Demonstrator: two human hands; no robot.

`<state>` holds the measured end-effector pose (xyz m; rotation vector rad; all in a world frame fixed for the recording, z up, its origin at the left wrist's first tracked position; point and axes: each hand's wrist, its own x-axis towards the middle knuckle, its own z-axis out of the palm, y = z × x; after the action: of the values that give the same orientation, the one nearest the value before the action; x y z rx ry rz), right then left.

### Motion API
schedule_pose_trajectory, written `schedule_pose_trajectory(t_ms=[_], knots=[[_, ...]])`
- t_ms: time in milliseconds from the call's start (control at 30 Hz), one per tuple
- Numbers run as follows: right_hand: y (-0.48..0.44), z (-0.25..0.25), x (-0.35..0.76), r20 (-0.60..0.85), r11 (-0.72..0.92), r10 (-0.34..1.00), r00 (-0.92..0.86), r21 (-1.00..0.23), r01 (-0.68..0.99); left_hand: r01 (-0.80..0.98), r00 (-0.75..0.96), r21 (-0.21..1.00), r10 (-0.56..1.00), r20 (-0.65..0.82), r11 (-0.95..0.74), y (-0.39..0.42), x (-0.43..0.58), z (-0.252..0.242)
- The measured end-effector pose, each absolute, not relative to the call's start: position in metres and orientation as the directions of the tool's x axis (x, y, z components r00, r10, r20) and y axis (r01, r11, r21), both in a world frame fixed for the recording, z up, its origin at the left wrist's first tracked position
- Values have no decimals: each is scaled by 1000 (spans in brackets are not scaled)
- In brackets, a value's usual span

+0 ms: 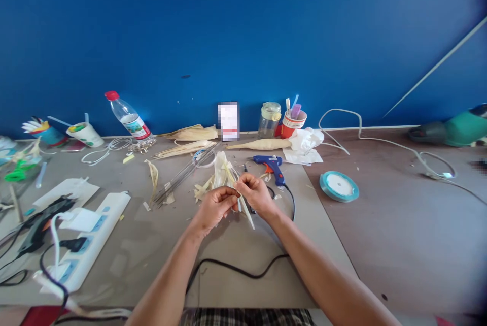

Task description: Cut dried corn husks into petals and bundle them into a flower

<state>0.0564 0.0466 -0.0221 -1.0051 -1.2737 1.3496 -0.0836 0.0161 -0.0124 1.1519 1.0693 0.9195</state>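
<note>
Here we are at the counter [152,250], and both hands meet near the middle of the scene. The right hand [256,196] has its fingers closed, pinching a pale husk strip [248,216] that slants down past the fingertips, its lower end sticking out below. The left hand [215,209] comes right up against it, thumb and forefinger pressed together at the strip; whether they grip it too, I cannot tell. Just behind the hands lie loose scraps [204,190], and off to their left a bundle of thin wires [186,173] runs diagonally. Close beyond the right hand, there's the blue glue gun [274,163] on its side. Further right sits a ribbon roll [340,185], lying flat. Along the blue wall [243,31], a bottle [133,120] with a red cap, dry husks [190,134], a lidded jar [269,122] and red cups [293,125] holding small tools, white tissue [306,142] just in front of them. Over on the left, a power strip [101,234] carries several plugs, a black glue gun [53,217] beside it.
</note>
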Motion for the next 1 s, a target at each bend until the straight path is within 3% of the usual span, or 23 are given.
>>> schedule_pose_trajectory(t_ms=[167,400,500,800,1000], knots=[[47,-24,58,86,71,980,-179,-994,-88,26,235,989,960,-150,148,16,-83,-11],[48,-23,65,76,-24,943,-323,-955,-295,-31,241,985,957,-160,172,16,-85,-8],[48,-21,63,93,-18,935,-342,-952,-307,-39,257,984,953,-159,175,16,-86,-10],[52,-25,60,59,-31,977,-207,-913,-408,-28,292,973,933,-210,228,15,-85,-8],[53,-23,61,48,-22,983,-179,-929,-369,-1,281,974,935,-218,227,15,-84,-7]])
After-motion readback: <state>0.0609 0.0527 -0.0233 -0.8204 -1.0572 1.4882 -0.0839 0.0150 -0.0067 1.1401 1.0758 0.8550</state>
